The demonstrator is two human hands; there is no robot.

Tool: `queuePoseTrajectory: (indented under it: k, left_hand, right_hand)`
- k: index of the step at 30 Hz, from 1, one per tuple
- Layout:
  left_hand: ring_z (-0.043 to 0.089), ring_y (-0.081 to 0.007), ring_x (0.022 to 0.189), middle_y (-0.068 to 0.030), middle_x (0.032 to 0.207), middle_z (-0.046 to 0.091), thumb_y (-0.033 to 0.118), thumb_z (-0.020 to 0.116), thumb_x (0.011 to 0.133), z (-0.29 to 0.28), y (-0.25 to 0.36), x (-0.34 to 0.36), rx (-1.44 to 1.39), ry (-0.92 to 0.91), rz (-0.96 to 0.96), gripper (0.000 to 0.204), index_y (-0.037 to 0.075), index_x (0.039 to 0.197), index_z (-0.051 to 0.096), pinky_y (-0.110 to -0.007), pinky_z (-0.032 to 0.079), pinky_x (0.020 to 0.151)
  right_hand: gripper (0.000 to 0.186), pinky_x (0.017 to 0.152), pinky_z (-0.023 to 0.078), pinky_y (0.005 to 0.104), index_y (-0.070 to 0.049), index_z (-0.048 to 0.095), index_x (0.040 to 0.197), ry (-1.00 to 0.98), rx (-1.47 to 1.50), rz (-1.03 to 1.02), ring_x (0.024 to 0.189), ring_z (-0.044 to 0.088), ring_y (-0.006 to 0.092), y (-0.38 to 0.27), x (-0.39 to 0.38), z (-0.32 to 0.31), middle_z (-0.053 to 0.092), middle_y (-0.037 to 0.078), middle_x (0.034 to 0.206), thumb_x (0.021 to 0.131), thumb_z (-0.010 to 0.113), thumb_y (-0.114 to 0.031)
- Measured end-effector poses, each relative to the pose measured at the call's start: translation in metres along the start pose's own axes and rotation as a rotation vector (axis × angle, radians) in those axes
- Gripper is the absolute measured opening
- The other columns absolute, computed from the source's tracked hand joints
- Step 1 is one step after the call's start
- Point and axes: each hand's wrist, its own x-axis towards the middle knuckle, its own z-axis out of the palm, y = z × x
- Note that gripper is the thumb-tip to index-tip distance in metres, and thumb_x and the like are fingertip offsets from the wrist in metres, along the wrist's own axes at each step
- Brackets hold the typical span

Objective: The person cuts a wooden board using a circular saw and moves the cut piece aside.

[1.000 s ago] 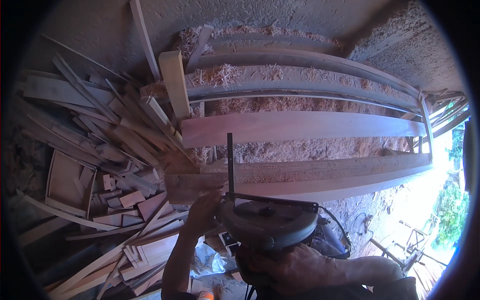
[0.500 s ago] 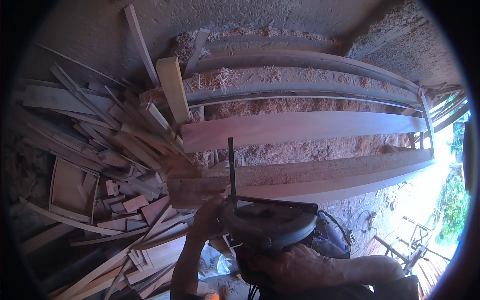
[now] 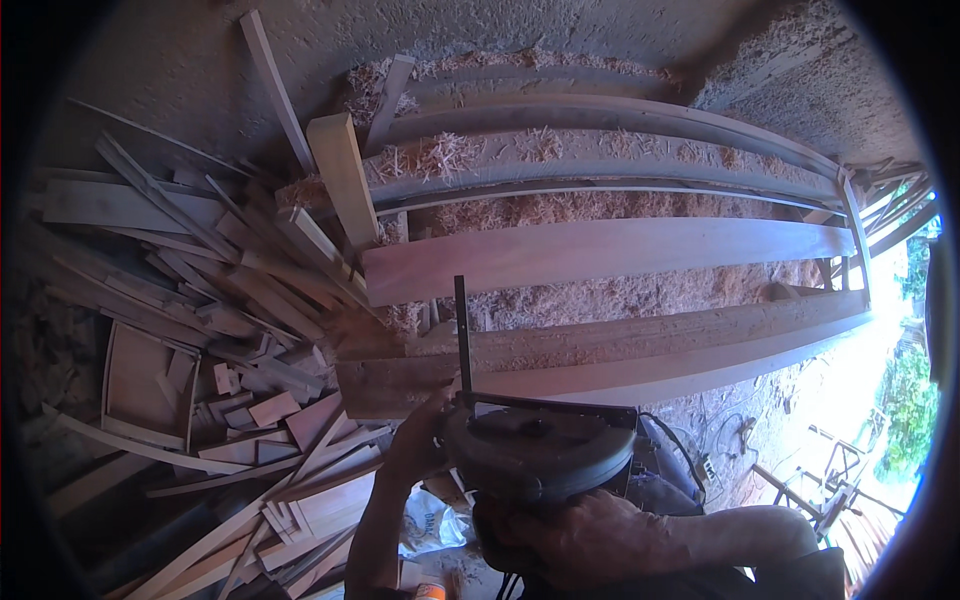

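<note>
I hold a dark circular saw (image 3: 540,455) in front of me, with its rounded blade guard toward the boards. My right hand (image 3: 600,535) is wrapped round its rear handle. At the saw's left front, my left hand (image 3: 425,435) is closed on its edge, the fingers partly hidden behind it. From that corner a thin black guide bar (image 3: 462,335) points away, over a pale plank (image 3: 650,378) and a thicker beam (image 3: 600,345) beside it. The blade is hidden from view.
Beyond lies a wide smooth board (image 3: 610,250) across the supports, with wood shavings (image 3: 560,300) around it. Offcuts (image 3: 270,405) are heaped on the left. An upright yellowish block (image 3: 342,180) leans by the board's left end. A white bag (image 3: 432,525) lies below.
</note>
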Motion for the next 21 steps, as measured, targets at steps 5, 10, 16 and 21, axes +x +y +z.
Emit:
queuePoseTrajectory:
  k: [5,10,16,21]
  left_hand:
    - [0.069,-0.0339,0.115,-0.0193,0.122,0.069,0.011,0.09,0.067,-0.012,-0.002,0.004,0.026,-0.091,0.045,0.103,0.006,0.156,0.038,-0.041,0.055,0.096]
    - [0.071,-0.0404,0.106,-0.0207,0.113,0.072,0.02,0.089,0.069,-0.023,0.001,0.01,0.037,-0.064,0.101,0.085,0.004,0.144,0.053,-0.043,0.055,0.091]
    - [0.07,-0.043,0.098,-0.0206,0.109,0.072,0.024,0.085,0.073,-0.018,-0.011,0.007,-0.079,0.037,0.206,0.063,0.002,0.128,0.063,-0.045,0.055,0.083]
    - [0.071,-0.04,0.093,-0.0192,0.105,0.072,0.025,0.083,0.076,-0.019,-0.005,0.014,0.076,0.089,0.349,0.058,0.002,0.126,0.065,-0.044,0.055,0.08]
  right_hand:
    - [0.036,0.07,0.062,0.0519,-0.006,0.063,0.121,0.066,-0.028,-0.125,0.081,0.075,0.0415,0.005,0.01,-0.001,0.073,0.022,0.094,0.087,0.068,-0.018]
    - [0.037,0.071,0.062,0.0521,-0.006,0.061,0.123,-0.098,-0.031,-0.013,0.083,0.074,0.0426,-0.003,0.019,-0.011,0.073,0.021,0.092,0.088,0.066,-0.017]
    - [0.059,0.072,0.059,0.0571,-0.001,0.053,0.138,-0.096,-0.037,-0.068,0.085,0.073,0.0449,-0.017,0.022,-0.015,0.072,0.026,0.096,0.086,0.069,-0.025]
    - [0.067,0.077,0.059,0.0564,0.001,0.048,0.141,-0.117,-0.003,0.018,0.09,0.073,0.0459,-0.018,0.029,-0.003,0.072,0.028,0.098,0.083,0.071,-0.022]
